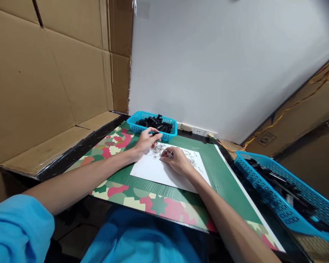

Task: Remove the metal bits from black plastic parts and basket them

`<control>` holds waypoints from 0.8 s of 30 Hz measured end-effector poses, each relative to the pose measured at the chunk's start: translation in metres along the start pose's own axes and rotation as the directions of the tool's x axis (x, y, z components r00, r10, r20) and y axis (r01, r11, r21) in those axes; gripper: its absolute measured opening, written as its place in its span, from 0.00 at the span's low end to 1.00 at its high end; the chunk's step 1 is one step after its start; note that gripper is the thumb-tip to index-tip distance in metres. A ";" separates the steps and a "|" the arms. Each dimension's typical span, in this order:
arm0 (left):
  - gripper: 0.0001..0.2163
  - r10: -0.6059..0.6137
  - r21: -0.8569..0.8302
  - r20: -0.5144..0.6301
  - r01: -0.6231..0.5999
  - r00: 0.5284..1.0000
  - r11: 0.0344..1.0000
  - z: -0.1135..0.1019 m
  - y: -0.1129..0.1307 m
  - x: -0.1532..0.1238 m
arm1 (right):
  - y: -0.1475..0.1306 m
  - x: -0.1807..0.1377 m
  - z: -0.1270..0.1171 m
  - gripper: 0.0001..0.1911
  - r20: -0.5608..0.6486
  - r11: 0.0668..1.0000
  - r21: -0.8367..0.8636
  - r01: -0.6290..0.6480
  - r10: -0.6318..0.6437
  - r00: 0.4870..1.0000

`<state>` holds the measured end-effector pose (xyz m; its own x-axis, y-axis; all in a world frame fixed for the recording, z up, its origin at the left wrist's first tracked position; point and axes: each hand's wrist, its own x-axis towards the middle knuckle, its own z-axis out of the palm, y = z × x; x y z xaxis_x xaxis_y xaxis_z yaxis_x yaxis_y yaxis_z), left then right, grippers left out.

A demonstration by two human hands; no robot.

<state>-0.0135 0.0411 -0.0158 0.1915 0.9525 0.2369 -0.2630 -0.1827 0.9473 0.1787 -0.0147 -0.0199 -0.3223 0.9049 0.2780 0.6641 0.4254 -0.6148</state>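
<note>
Left hand [148, 141] pinching small black part [155, 134] by far-left corner of white sheet [156, 172]; right hand [177, 160] curled (cannot tell whether clamped) near loose metal pieces [157, 150].

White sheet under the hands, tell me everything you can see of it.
The white sheet looks like paper or thin card, flat and four-sided, lying on the green mat. Small metallic-looking pieces are scattered over its far part. The left hand crosses its left edge, the right hand is over its middle; whether either touches it is unclear.
</note>
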 end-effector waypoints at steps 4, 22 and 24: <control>0.13 -0.056 0.011 0.018 0.056 0.998 0.998 0.003 -0.002 -0.001 | 0.002 -0.001 -0.005 0.03 0.023 1.000 0.015 -0.009 0.008 1.000; 0.10 -0.224 0.105 0.444 0.198 0.867 0.974 0.023 0.014 -0.028 | -0.004 -0.008 -0.050 0.18 -0.033 0.825 0.564 -0.036 0.066 0.997; 0.10 -0.201 0.095 0.457 0.177 0.866 0.980 0.025 0.013 -0.029 | -0.002 -0.008 -0.048 0.18 -0.043 0.839 0.544 -0.019 0.050 0.998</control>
<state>0.0008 0.0052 -0.0053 0.6509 0.7507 0.1129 -0.1336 -0.0332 0.9905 0.2119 -0.0218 0.0149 -0.2594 0.9249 0.2780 0.1962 0.3323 -0.9225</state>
